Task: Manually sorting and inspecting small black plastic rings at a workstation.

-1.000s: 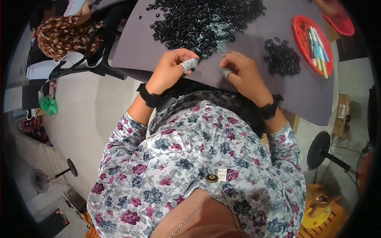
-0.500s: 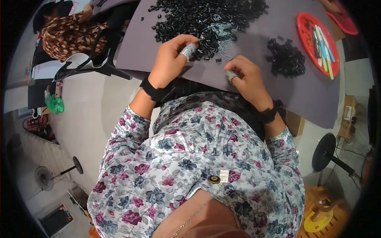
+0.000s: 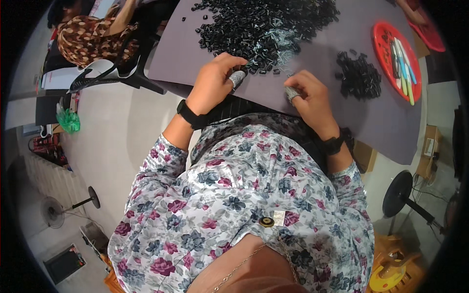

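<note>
My left hand (image 3: 213, 84) is closed in a pinch at the near edge of a big pile of small black tube-like pieces (image 3: 229, 24). Whatever sits between its fingertips is too small to name. To the right, my right hand (image 3: 312, 100) is also closed, thumb against curled fingers, just above the table by the front of the pile. A thin tip seems to show at its fingers, but I cannot make out what it is. Silvery wrapping covers both thumbs. Pale bluish-grey slender pieces (image 3: 281, 41) lie on the black pile, between and beyond my hands.
A smaller black heap (image 3: 359, 75) lies on the grey table (image 3: 312, 58), right of my right hand. Beyond it stands a red tray (image 3: 386, 35) with several pen-like or knife-like handles. Another person (image 3: 93, 41) sits at the left; a co-worker's arm (image 3: 410, 12) shows at far right.
The whole view has shifted slightly, so the table sits a little further right and lower. Both my hands stay pinched in nearly the same places. The person at left has an arm raised more.
</note>
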A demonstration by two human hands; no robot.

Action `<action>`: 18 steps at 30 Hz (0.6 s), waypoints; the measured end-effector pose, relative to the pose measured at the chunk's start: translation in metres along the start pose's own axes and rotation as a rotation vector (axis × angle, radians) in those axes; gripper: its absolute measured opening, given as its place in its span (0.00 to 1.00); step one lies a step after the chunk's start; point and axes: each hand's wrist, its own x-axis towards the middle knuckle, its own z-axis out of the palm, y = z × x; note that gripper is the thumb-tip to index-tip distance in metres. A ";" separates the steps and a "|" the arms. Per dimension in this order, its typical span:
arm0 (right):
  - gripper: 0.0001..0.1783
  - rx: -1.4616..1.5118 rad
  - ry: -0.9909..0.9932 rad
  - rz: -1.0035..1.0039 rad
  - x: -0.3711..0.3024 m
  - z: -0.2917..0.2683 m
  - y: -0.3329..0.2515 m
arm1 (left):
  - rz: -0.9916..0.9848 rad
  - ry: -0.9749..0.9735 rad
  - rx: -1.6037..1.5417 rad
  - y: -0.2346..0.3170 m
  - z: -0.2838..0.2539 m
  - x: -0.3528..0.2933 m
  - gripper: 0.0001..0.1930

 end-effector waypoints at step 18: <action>0.11 -0.044 0.013 -0.022 -0.002 -0.001 -0.001 | -0.016 0.000 0.181 -0.005 -0.006 0.001 0.21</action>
